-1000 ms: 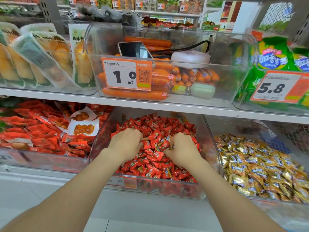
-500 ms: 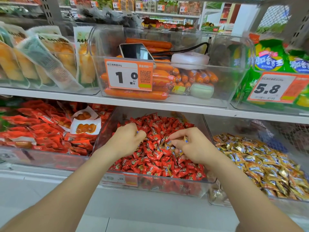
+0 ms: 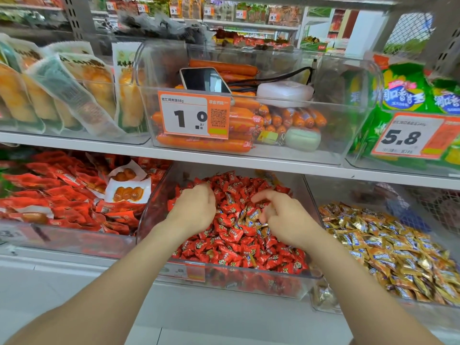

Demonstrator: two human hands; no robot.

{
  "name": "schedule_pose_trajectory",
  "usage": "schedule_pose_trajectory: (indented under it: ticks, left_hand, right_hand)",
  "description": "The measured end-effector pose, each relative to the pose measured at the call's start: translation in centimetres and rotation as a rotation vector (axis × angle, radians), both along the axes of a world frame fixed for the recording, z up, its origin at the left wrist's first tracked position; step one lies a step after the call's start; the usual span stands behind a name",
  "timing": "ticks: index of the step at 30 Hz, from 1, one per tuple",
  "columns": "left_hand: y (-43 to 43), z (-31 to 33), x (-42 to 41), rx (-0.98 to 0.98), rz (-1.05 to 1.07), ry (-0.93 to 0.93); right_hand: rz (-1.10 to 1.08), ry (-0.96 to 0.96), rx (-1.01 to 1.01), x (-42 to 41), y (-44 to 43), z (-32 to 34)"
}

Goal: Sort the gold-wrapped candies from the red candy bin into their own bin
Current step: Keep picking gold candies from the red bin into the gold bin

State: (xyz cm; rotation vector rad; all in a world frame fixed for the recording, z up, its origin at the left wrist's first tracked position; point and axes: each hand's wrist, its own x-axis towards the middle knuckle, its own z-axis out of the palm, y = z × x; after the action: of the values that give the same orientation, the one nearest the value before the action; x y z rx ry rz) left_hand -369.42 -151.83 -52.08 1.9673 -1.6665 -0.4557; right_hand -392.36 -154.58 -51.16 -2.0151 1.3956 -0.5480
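In the red bin (image 3: 153, 210), middle of the lower shelf (image 3: 62, 265), our left hand (image 3: 195, 210) curls into the pile, seemingly baring gold candies (image 3: 250, 216) beside our curled right hand (image 3: 286, 220); whether either holds any, we cannot tell.

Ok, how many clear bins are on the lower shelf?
3: the left bin holding red packets, the red candy bin in the middle, the gold candy bin on the right. More may sit off-frame.

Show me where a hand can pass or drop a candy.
Free: the back of the gold candy bin, between its pile and the shelf above. Crowded: the red candy bin, heaped, left hand and right hand in it.
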Motion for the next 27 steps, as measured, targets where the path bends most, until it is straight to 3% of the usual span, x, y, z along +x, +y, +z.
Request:
schedule_pose_trajectory:
  ticks: [4,6,9,13,20,23,27]
  left_hand:
    - [-0.2,-1.0,0.7,0.049,-0.130,-0.296]
    - [-0.4,-1.4,0.9,0.105,-0.209,-0.432]
    - [-0.7,-2.0,0.8,0.117,-0.274,-0.482]
    - [-0.9,-2.4,0.8,0.131,-0.297,-0.495]
    - [0.0,-0.5,0.2,-0.003,-0.132,-0.298]
    - [0.6,0.0,-0.5,-0.085,-0.079,-0.317]
    - [1.0,0.1,-0.9,0.000,-0.074,-0.388]
  right_hand:
    - [0.008,0.407,-0.206,0.4,-0.4,-0.6]
    - [0.001,0.497,-0.236,1.0,-0.5,-0.9]
    - [-0.010,0.590,-0.296,2.0,-0.5,-1.3]
    - [-0.036,0.591,-0.302,2.9,-0.6,-1.8]
    - [-0.052,0.456,-0.200,2.5,-1.2,-2.3]
    - [0.007,0.361,-0.146,1.7,-1.1,-1.6]
    - [0.084,0.274,-0.127,0.1,0.2,0.1]
